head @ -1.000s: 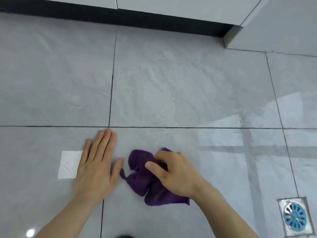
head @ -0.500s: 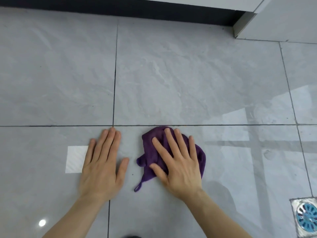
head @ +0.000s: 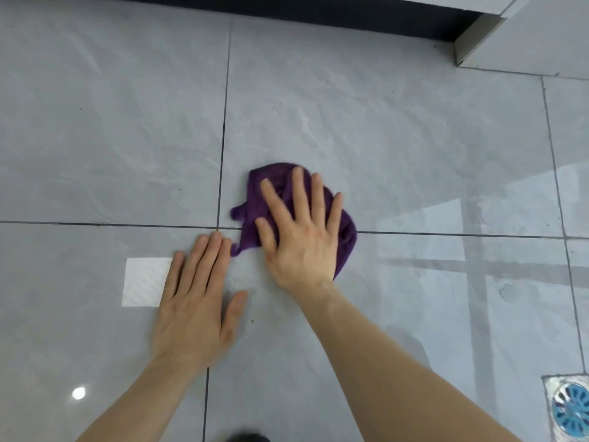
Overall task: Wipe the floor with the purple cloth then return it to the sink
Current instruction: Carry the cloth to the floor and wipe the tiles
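Note:
The crumpled purple cloth (head: 255,199) lies on the grey tiled floor (head: 382,129), across a grout line near the frame's middle. My right hand (head: 299,231) presses flat on top of it with fingers spread, covering much of the cloth. My left hand (head: 194,301) rests flat on the floor just left and nearer to me, fingers together, holding nothing. Its fingertips almost reach the cloth's small loop. No sink is in view.
A dark kickboard (head: 318,11) under white cabinets runs along the far edge, with a cabinet corner (head: 471,43) at the upper right. A floor drain with a blue grate (head: 570,409) sits at the lower right. Bright window reflections lie on the tiles.
My right hand went from gripping the bunched cloth to pressing it flat, then pushed it away from me over the grout line. The left hand stayed planted on the floor.

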The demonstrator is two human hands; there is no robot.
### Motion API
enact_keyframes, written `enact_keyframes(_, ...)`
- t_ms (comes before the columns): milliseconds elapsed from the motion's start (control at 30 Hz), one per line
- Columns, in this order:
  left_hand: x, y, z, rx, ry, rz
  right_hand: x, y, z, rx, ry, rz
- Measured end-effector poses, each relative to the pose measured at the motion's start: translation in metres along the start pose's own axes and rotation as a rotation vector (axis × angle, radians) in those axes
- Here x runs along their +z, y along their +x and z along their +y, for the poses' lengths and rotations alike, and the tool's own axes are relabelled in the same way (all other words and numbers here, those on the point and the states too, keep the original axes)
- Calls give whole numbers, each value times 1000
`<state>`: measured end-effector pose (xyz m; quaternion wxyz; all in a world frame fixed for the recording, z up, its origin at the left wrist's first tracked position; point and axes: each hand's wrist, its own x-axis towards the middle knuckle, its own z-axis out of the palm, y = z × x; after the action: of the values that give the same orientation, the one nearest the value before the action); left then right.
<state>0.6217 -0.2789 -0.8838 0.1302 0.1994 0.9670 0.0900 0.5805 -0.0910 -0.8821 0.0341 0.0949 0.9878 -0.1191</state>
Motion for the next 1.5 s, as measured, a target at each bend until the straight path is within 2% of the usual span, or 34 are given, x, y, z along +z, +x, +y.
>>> enact_keyframes(333,-3,-1,-3,12,-90,1,10,-140,-15,-247,18,-191)
enact_keyframes(567,-4,-2,-3,14,-67,-3,10,-152,8,-299,-12,-186)
enact_keyframes(700,-1,-1,-2,3,-34,14,-3,-150,51,-146,-38,-122)
enact_keyframes(900,2,-2,-3,-5,-29,39,-14,-97,99,253,-55,24)
enact_keyframes(1133,3,-2,-2,-2,-25,45,-10,-84,85,378,9,81)
enact_keyframes(1233,2,-2,-3,4,-42,56,-4,-90,65,275,76,108)
enact_keyframes(1333,2,-3,-4,10,-83,76,-2,-113,45,105,281,114)
enact_keyframes(1400,2,-3,-4,17,-122,92,-2,-135,33,-11,394,60)
enact_keyframes(1500,1,-2,-6,23,-149,112,-4,-169,17,-240,404,-78)
